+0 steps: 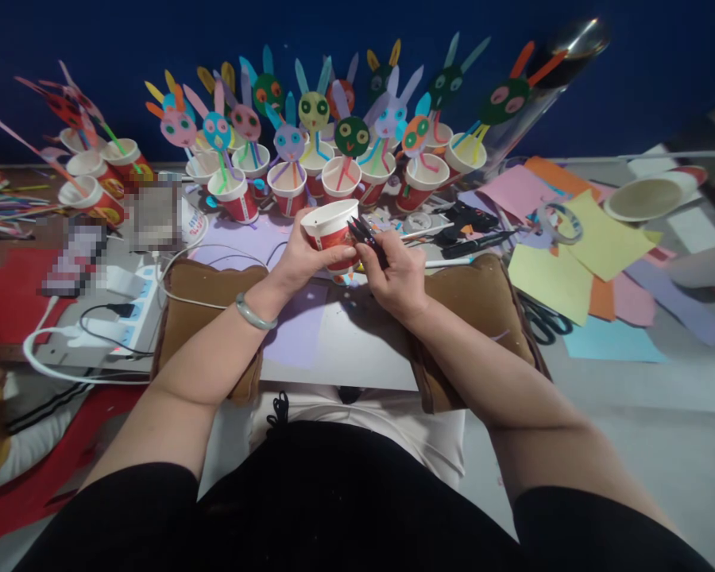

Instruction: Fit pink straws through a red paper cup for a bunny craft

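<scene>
Wrapped around the side of a red-and-white paper cup (332, 213) is my left hand (301, 258), its thumb across the front. The cup leans slightly, and its white inside shows; a small dark spot is visible near the rim. My right hand (398, 276) is closed around small black scissors (363, 232), whose two pointed tips meet the cup's right side. Most of their handle is hidden by my fingers. Right behind stand several paper cups (289, 191) with paper rabbit heads (290, 143) on coloured stems.
Brown cushions (206, 298) lie under both my forearms. Coloured paper sheets (608, 246), a tape roll (560, 222) and large black scissors (545, 319) are to the right. A power strip (137, 310) with cables lies left, beside a phone (75, 254). Another person's sleeve (44, 417) shows lower left.
</scene>
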### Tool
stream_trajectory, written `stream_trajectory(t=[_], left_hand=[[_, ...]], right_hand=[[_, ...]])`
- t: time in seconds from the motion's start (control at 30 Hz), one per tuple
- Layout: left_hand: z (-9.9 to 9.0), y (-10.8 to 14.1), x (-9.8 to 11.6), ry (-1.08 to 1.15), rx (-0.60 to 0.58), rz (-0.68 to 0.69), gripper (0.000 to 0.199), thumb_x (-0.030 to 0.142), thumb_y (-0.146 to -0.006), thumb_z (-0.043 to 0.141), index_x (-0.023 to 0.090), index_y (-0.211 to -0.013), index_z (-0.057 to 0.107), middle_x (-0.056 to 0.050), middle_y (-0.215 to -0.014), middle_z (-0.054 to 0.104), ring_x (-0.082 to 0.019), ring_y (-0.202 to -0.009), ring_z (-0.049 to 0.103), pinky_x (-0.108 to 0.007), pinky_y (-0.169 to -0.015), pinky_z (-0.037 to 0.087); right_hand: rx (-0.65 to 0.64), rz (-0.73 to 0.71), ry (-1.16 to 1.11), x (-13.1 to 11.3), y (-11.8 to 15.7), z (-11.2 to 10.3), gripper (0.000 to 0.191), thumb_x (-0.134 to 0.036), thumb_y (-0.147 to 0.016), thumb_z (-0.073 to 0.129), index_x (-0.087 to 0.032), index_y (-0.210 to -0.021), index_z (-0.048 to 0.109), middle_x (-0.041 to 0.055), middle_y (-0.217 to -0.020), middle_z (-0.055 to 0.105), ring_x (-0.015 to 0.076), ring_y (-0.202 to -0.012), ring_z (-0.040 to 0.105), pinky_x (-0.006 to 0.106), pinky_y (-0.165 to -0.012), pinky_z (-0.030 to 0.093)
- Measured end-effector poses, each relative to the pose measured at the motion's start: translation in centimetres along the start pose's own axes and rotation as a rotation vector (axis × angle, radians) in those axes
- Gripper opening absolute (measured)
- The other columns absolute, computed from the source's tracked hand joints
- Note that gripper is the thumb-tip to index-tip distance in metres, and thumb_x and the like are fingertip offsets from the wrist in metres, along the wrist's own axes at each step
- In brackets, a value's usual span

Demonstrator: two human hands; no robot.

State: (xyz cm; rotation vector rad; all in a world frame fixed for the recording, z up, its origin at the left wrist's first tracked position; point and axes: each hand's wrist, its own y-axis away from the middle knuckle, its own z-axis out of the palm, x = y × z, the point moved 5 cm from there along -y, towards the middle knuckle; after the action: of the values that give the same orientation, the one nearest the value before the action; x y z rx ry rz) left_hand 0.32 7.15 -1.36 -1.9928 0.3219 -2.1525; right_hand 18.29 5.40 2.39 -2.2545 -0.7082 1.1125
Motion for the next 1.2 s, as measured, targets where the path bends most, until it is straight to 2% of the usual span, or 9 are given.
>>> stream_trajectory(t=[0.27,0.43,0.6,0.8,0.97,1.2], left_hand=[[0.26,0.24,0.24,-0.023,0.076,0.009,0.092,0.066,-0.056,0.095,0.027,-0.125,0.048,-0.005,-0.119,0.064,-0.025,-0.115,0.067,-0.041,-0.103,0.053],[0.36,0.27,-0.02,0.079,0.102,0.007,0.087,0.059,-0.054,0.099,0.025,-0.117,0.050,-0.003,-0.112,0.064,-0.021,-0.105,0.068,-0.036,-0.096,0.055],[0.16,0.19,0.03,0.096,0.107,0.039,0.082,0.052,-0.054,0.101,0.024,-0.113,0.052,-0.002,-0.109,0.064,-0.019,-0.102,0.068,-0.034,-0.094,0.053],[0.23,0.10,0.22,0.073,0.098,0.061,0.083,0.053,-0.054,0.101,0.025,-0.113,0.050,-0.001,-0.109,0.064,-0.019,-0.100,0.068,-0.033,-0.092,0.053],[0.37,0.09,0.46,0.099,0.079,0.044,0.084,0.051,-0.051,0.102,0.025,-0.111,0.049,0.000,-0.107,0.065,-0.018,-0.096,0.068,-0.032,-0.089,0.055],[0.42,0.27,0.85,0.110,0.077,0.001,0.081,0.050,-0.053,0.102,0.023,-0.111,0.051,-0.001,-0.106,0.065,-0.018,-0.099,0.069,-0.033,-0.091,0.055]], right_hand=[[-0.031,0.001,0.022,-0.09,0.02,0.07,0.041,-0.057,-0.105,0.045,-0.023,-0.085,0.058,-0.0006,-0.061,0.053,0.0153,-0.054,0.047,0.031,-0.057,0.032],[-0.015,-0.014,0.050,-0.10,0.08,0.21,0.043,-0.056,-0.105,0.043,-0.023,-0.085,0.059,0.0000,-0.061,0.055,0.0151,-0.053,0.049,0.031,-0.057,0.033],[-0.024,-0.012,0.081,-0.08,0.10,0.20,0.043,-0.055,-0.106,0.042,-0.022,-0.086,0.060,-0.0003,-0.061,0.057,0.0140,-0.053,0.050,0.029,-0.057,0.034],[0.003,-0.020,0.106,-0.07,0.08,0.00,0.043,-0.056,-0.104,0.044,-0.022,-0.085,0.060,-0.0002,-0.060,0.056,0.0142,-0.053,0.049,0.029,-0.056,0.033],[0.008,-0.026,0.100,-0.11,0.09,-0.08,0.043,-0.056,-0.105,0.044,-0.021,-0.085,0.059,-0.0004,-0.062,0.056,0.0138,-0.054,0.049,0.028,-0.056,0.033],[-0.011,-0.033,0.096,-0.13,-0.01,-0.15,0.041,-0.054,-0.105,0.044,-0.022,-0.084,0.058,-0.0009,-0.062,0.055,0.0133,-0.053,0.047,0.029,-0.057,0.032]])
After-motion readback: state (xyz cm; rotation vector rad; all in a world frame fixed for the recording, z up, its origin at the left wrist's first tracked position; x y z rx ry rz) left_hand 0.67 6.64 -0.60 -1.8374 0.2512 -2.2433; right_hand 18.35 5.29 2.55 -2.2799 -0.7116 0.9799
